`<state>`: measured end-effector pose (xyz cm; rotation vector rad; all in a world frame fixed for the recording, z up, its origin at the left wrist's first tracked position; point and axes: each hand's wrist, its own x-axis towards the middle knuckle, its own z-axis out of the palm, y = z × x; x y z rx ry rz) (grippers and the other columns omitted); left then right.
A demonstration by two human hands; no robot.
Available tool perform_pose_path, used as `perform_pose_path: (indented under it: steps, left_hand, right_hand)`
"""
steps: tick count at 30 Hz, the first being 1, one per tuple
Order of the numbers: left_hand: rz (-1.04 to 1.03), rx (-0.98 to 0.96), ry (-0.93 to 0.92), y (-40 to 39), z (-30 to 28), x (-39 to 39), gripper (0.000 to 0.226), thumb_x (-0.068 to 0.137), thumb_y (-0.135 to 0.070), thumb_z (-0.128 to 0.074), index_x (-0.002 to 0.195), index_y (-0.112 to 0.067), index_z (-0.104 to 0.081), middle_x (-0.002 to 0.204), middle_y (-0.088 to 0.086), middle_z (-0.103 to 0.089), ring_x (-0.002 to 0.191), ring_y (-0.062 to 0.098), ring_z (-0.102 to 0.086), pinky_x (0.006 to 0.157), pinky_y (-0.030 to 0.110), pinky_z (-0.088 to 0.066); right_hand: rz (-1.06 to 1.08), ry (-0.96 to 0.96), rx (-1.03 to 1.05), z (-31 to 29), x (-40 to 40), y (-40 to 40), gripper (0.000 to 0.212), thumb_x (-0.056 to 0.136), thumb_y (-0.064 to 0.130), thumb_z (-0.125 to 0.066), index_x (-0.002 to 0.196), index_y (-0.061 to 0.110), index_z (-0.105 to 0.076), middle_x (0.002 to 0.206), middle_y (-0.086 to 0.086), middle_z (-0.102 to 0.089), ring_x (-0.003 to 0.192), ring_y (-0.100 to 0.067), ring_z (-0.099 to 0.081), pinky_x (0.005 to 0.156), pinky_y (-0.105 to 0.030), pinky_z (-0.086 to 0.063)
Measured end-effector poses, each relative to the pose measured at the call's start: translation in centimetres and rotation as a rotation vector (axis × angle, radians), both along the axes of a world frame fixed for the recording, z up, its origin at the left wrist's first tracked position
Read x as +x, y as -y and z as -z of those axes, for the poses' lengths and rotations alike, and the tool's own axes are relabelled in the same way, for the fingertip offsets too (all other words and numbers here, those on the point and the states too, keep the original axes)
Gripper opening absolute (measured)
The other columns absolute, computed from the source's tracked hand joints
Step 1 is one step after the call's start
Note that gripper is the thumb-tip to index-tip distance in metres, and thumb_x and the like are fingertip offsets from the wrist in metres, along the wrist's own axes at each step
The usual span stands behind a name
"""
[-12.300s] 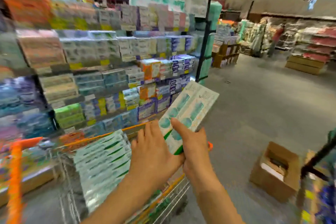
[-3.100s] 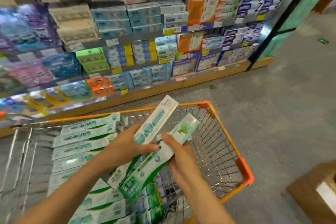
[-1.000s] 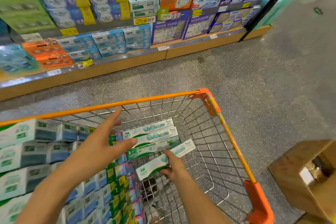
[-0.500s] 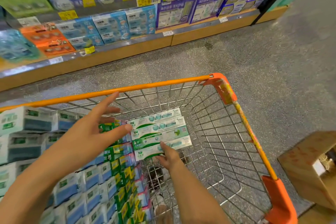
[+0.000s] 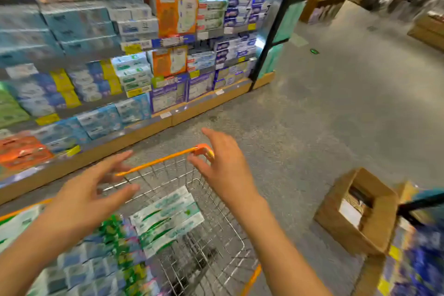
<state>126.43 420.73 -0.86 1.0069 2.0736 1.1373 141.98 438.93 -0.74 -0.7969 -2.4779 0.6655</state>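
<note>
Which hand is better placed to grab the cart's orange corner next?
Probably the right: the right hand hovers open just beside the corner, while the left hand is open farther left along the rim.

Shop aisle: stocked shelves, grey floor

Tiered shelves (image 5: 168, 55) packed with boxed goods stand on a wooden base (image 5: 144, 131) at left. The speckled floor (image 5: 336, 103) spreads right, and an open cardboard box (image 5: 355, 218) stands on it.

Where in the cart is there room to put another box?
In the cart, the bare wire bottom on the right is free. It lies between the stack of white-and-green boxes and the right wire wall. The left side is crowded with packed boxes.
</note>
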Motion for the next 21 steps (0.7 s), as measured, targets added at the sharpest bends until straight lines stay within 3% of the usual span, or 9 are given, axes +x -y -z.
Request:
perform_pose_path:
  steps: [3,7,10,12,17,21]
  left_hand:
    - [0.168,0.089,-0.114,-3.4,-3.9,4.7,0.049,0.067,-0.059,-0.072,0.107,-0.069,-0.046,0.103,-0.031,-0.062,0.103,0.001,-0.058,0.093,0.039,-0.047]
    - [0.452,0.165,-0.187,-8.8,-6.8,15.0,0.047,0.081,-0.024,-0.07,0.122,-0.038,-0.051,0.107,-0.008,-0.063,0.098,0.011,-0.06,0.093,0.035,-0.047]
    - [0.701,0.207,-0.217,-11.4,-8.0,23.9,0.054,0.076,-0.04,-0.066,0.127,-0.027,-0.053,0.106,-0.006,-0.062,0.093,0.011,-0.059,0.078,0.006,-0.038]
    - [0.857,0.236,-0.208,-12.2,-8.4,29.8,0.06,0.067,-0.047,-0.056,0.124,-0.026,-0.055,0.102,-0.008,-0.06,0.089,0.01,-0.058,0.071,-0.003,-0.034]
    - [1.146,0.233,-0.178,-12.9,-7.9,43.6,0.058,0.069,-0.038,-0.053,0.123,-0.018,-0.059,0.101,-0.005,-0.061,0.089,0.012,-0.059,0.069,-0.003,-0.034]
    - [1.287,0.206,-0.146,-13.5,-6.7,52.9,0.048,0.075,-0.034,-0.06,0.122,-0.022,-0.059,0.099,-0.008,-0.061,0.091,0.009,-0.057,0.078,0.003,-0.038]
  right_hand:
    - [0.177,-0.141,0.276,-6.0,8.2,0.8,0.055,0.08,0.042,-0.058,0.117,0.001,-0.059,0.103,-0.012,-0.065,0.098,-0.022,-0.052,0.084,-0.025,-0.036]
    - [0.443,-0.089,0.432,-9.6,22.1,2.9,0.048,0.08,0.038,-0.058,0.111,0.003,-0.06,0.101,-0.013,-0.065,0.096,-0.026,-0.056,0.086,-0.026,-0.037]
    - [0.657,-0.004,0.455,-10.0,32.0,5.6,0.049,0.08,0.039,-0.057,0.108,-0.001,-0.062,0.097,-0.015,-0.065,0.093,-0.027,-0.056,0.085,-0.028,-0.038]
    - [0.796,0.03,0.452,-10.1,38.0,8.0,0.05,0.08,0.04,-0.057,0.109,0.0,-0.063,0.098,-0.014,-0.066,0.096,-0.024,-0.053,0.087,-0.027,-0.037]
    - [1.08,0.059,0.45,-10.4,50.2,13.9,0.046,0.08,0.038,-0.058,0.106,0.0,-0.063,0.098,-0.015,-0.066,0.095,-0.02,-0.048,0.085,-0.025,-0.036]
    - [1.247,0.096,0.406,-8.8,58.2,16.3,0.045,0.08,0.039,-0.06,0.105,0.001,-0.064,0.094,-0.012,-0.066,0.092,-0.021,-0.051,0.083,-0.024,-0.036]
